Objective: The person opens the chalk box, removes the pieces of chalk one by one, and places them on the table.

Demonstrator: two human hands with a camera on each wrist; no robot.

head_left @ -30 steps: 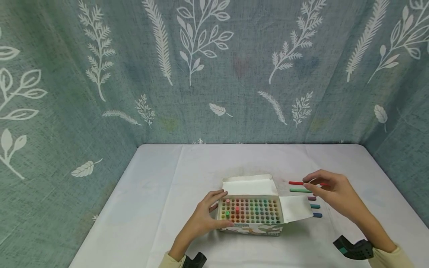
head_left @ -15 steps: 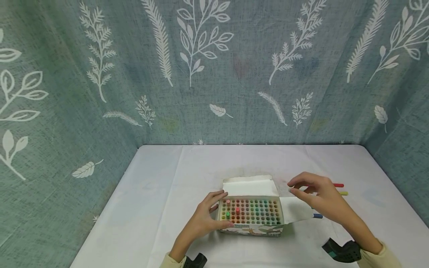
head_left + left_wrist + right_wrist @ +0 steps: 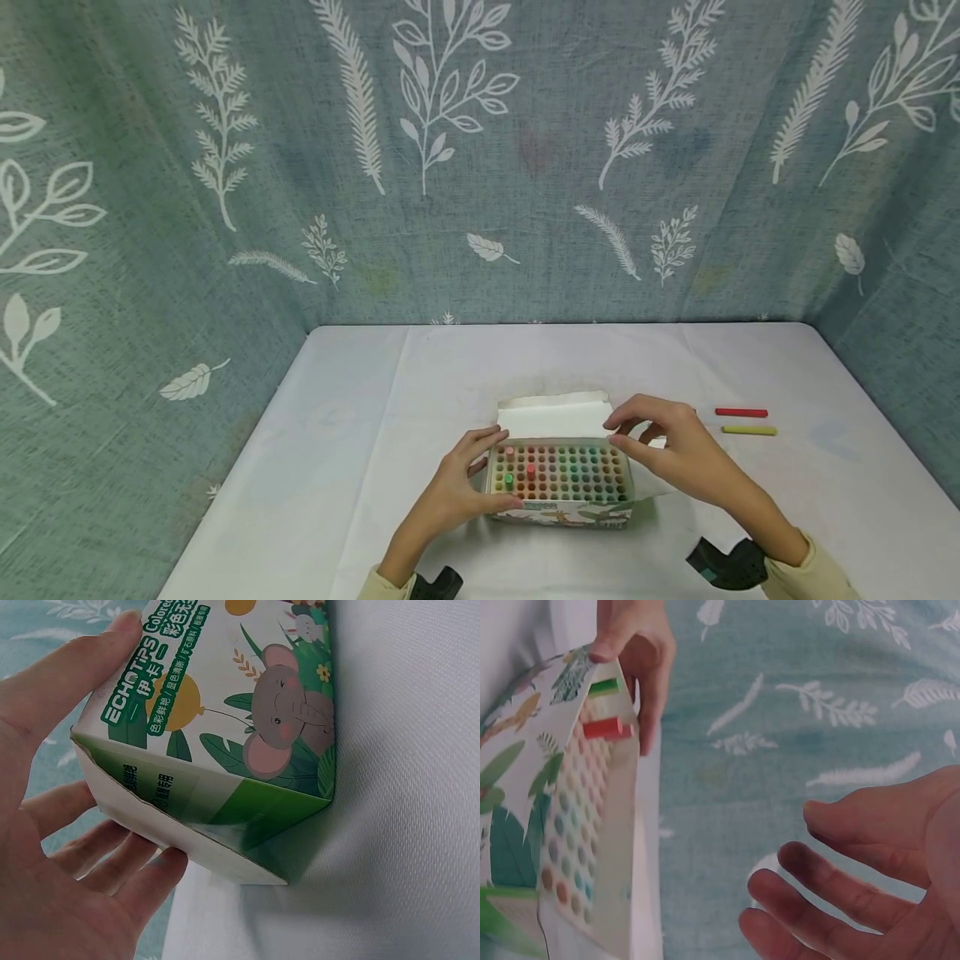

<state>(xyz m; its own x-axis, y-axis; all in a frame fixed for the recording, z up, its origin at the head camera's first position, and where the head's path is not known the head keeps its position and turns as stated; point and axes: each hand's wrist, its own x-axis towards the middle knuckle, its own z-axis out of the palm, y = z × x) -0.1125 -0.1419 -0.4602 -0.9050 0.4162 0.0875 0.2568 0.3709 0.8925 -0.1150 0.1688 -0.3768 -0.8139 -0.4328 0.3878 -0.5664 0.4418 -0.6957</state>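
The left hand point(image 3: 457, 487) holds the chalk box point(image 3: 558, 482) by its left end, near the table's front edge. The right hand point(image 3: 671, 450), fingers loosely curled and empty, hovers at the box's right end, nearer to its open side flap point(image 3: 652, 492).

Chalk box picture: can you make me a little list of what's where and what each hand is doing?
box: open chalk box on the white table, full of coloured chalks
left hand: grips the box's left end
right hand: fingers loosely curled over the box's right end, holding nothing
loose chalks: red chalk and yellow chalk, lying right of the box
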